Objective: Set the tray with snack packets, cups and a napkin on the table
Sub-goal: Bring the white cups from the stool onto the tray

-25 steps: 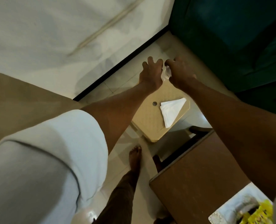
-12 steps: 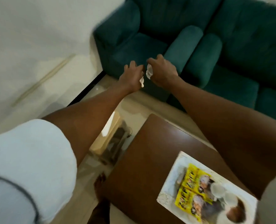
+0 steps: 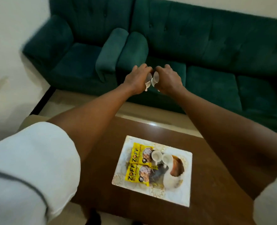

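A white patterned tray (image 3: pixel 185 179) lies on the brown table (image 3: pixel 212 168). On it are two yellow snack packets (image 3: pixel 136 164), side by side at the tray's left, and two small white cups (image 3: pixel 162 157) touching each other near its middle. My left hand (image 3: pixel 137 79) and my right hand (image 3: pixel 168 79) are stretched out beyond the table's far edge, in front of the sofa. Together they pinch a white napkin (image 3: pixel 152 80), which hangs between them; most of it is hidden by the fingers.
A dark green sofa (image 3: pixel 215 51) and a matching armchair (image 3: pixel 73 54) stand behind the table, armrests touching. Pale floor and a black skirting line lie at the left. My white sleeves fill the lower corners.
The view has swung right from the small beige stool to the table and sofa. Both hands lifted the napkin off the stool and carried it along; the tray is now fully in view.
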Motion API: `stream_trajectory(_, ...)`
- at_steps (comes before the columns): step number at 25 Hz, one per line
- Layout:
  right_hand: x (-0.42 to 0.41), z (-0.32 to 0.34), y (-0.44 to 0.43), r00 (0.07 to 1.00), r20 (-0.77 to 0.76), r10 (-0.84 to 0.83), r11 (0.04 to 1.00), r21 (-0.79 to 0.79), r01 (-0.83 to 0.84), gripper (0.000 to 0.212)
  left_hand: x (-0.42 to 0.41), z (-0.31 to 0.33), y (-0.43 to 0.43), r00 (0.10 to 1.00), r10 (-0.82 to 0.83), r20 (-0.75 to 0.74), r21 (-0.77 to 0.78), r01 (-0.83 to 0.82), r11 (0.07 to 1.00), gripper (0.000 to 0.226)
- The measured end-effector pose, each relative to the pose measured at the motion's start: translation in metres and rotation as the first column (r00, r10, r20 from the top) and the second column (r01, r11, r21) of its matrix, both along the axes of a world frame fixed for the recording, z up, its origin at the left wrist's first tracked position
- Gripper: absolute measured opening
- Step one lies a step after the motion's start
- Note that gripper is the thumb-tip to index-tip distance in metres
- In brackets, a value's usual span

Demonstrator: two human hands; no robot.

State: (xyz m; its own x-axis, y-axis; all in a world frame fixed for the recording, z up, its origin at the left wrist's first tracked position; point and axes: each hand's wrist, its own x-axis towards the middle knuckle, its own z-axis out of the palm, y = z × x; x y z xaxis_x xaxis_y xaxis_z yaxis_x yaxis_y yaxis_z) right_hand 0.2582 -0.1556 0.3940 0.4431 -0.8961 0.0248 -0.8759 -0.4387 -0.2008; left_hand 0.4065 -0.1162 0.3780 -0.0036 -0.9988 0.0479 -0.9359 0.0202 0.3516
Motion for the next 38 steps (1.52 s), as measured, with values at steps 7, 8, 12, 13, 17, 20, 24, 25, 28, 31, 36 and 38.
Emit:
stream_trajectory(7, -0.125, -0.056, 0.027, 0.971, -0.026, -0.238, 0.959, 0.154, 0.239, 0.053, -0.13, -0.046, 0.007, 0.985, -0.166, -0.036, 0.106, 0.169, 0.98, 0.048)
stream_trajectory(8, -0.136, -0.074, 0.035, 0.961, -0.032, -0.273, 0.945, 0.179, 0.275, 0.054, -0.141, -0.063, 0.013, 0.983, -0.173, -0.059, 0.122, 0.179, 0.976, 0.048)
stream_trajectory(12, -0.166, -0.149, 0.08, 0.944, -0.054, -0.327, 0.891, 0.315, 0.327, 0.059, -0.166, -0.128, 0.057, 0.967, -0.186, -0.173, 0.225, 0.223, 0.949, 0.051)
stream_trajectory(13, -0.17, -0.166, 0.095, 0.941, -0.054, -0.334, 0.877, 0.349, 0.332, 0.057, -0.17, -0.144, 0.071, 0.965, -0.191, -0.181, 0.252, 0.233, 0.939, 0.055)
stream_trajectory(17, -0.176, -0.235, 0.17, 0.917, -0.088, -0.39, 0.778, 0.501, 0.379, 0.054, -0.177, -0.218, 0.138, 0.962, -0.223, -0.158, 0.371, 0.267, 0.889, 0.064)
stream_trajectory(20, -0.175, -0.279, 0.218, 0.916, -0.131, -0.379, 0.757, 0.526, 0.388, 0.056, -0.176, -0.258, 0.18, 0.957, -0.263, -0.125, 0.444, 0.29, 0.848, 0.057)
stream_trajectory(24, -0.172, -0.307, 0.259, 0.903, -0.097, -0.418, 0.729, 0.557, 0.397, 0.066, -0.174, -0.288, 0.212, 0.947, -0.309, -0.087, 0.451, 0.314, 0.835, 0.057)
stream_trajectory(25, -0.17, -0.313, 0.265, 0.899, -0.082, -0.431, 0.729, 0.555, 0.4, 0.067, -0.173, -0.295, 0.217, 0.946, -0.314, -0.077, 0.44, 0.315, 0.841, 0.059)
stream_trajectory(28, -0.168, -0.326, 0.271, 0.884, -0.064, -0.463, 0.712, 0.567, 0.414, 0.067, -0.174, -0.312, 0.225, 0.949, -0.31, -0.059, 0.426, 0.305, 0.852, 0.064)
stream_trajectory(31, -0.167, -0.336, 0.272, 0.886, -0.05, -0.461, 0.721, 0.561, 0.407, 0.072, -0.173, -0.325, 0.228, 0.954, -0.301, -0.005, 0.402, 0.278, 0.872, 0.065)
stream_trajectory(36, -0.169, -0.352, 0.273, 0.891, -0.063, -0.449, 0.73, 0.549, 0.407, 0.076, -0.175, -0.336, 0.233, 0.934, -0.336, 0.121, 0.367, 0.272, 0.89, 0.061)
stream_trajectory(38, -0.169, -0.355, 0.273, 0.886, -0.062, -0.459, 0.734, 0.535, 0.417, 0.075, -0.177, -0.338, 0.233, 0.928, -0.346, 0.136, 0.38, 0.274, 0.884, 0.065)
